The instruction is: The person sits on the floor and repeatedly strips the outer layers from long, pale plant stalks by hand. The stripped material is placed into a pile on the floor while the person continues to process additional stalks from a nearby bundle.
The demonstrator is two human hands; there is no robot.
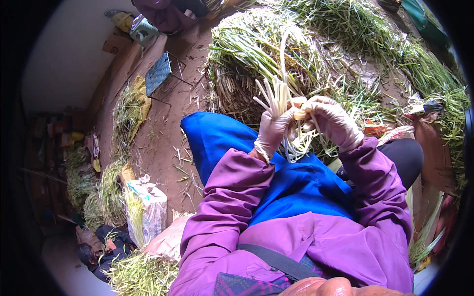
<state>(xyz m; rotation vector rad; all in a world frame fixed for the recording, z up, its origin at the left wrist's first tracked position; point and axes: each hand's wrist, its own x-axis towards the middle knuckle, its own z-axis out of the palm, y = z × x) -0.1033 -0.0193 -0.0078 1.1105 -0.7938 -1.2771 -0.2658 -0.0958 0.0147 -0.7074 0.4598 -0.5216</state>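
Note:
My left hand (274, 129), in a pale thin glove, grips a small bunch of whitish plant stalks (276, 98). Their cut-looking ends fan upward, and one longer stalk (283, 51) rises well above the others. Thin pale ends (296, 148) of the bunch hang below the fist over a blue apron (222, 135). Gloved the same way, my right hand (329, 118) meets the left at the fingertips, its fingers curled around a thin pale stalk. Its exact hold is partly hidden by the fingers. Just beyond both hands lies a large heap of green-leaved stalks (240, 66).
More greens (355, 26) spread along the far right. On the brown floor at left stand a blue woven folding stool (158, 74), a yellow sack with greens (139, 107) and a white wrapped bale (152, 207). Another person (111, 251) sits at lower left beside piled stalks (142, 273).

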